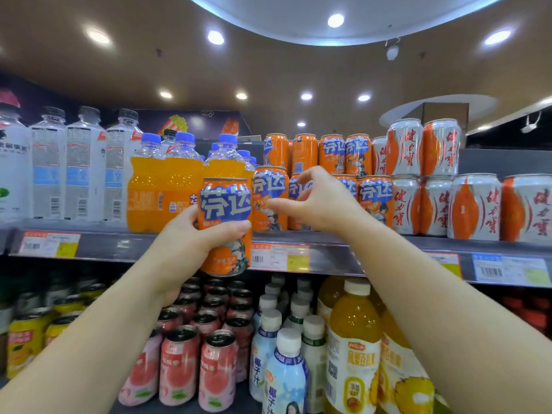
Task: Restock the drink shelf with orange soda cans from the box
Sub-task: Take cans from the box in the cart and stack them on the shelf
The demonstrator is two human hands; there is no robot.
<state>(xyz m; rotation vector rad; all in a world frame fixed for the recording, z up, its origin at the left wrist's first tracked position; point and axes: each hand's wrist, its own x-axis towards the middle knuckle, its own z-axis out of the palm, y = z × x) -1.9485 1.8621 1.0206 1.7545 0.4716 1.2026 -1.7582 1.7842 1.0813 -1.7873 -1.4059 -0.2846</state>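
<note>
Left hand: I see my left hand (191,234) wrapped around an orange soda can (225,225), thumb across its front, holding it upright in the air just in front of the shelf edge (328,252).
Right hand: my right hand (316,201) is raised before the stacked orange soda cans (375,198), fingers loosely curled and spread, gripping nothing; I cannot tell whether a fingertip touches a can.
Shelf: the stacked cans stand two tiers high near the front edge, between orange soda bottles (164,186) toward the left end and silver-and-orange cans (472,204) toward the right end.
Lower shelf: pink cans (179,366) and juice bottles (354,348) stand below.
</note>
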